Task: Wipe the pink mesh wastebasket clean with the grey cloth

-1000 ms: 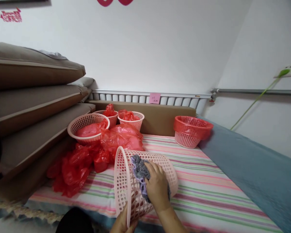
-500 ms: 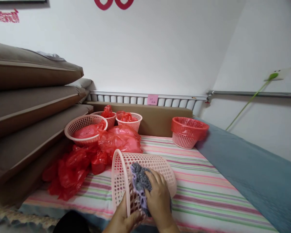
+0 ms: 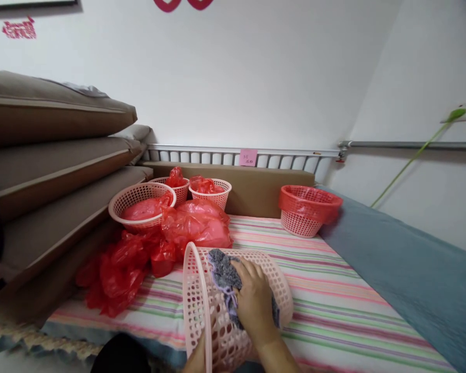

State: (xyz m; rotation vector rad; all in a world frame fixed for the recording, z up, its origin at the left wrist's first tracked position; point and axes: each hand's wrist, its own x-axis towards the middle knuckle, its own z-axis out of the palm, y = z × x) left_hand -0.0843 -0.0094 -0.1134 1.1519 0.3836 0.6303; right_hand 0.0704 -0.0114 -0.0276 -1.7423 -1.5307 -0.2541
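A pale pink perforated plastic basket lies on its side on the striped sheet, its mouth facing left. My right hand presses a grey cloth with a purple edge against the basket's outer wall, fingers closed over the cloth. At the bottom of the mouth, my left hand holds the basket by its rim. Part of that hand reaches inside and is hidden behind the rim and wall.
Pink baskets with red plastic bags stand at the back left. Loose red bags lie before them. A basket lined with a red bag stands back right. Stacked cushions rise on the left; a blue-grey surface runs along the right.
The view has shifted slightly left. The basket has tilted a little, and my left hand has moved lower, more hidden at the rim. My right hand stays on the cloth against the wall.
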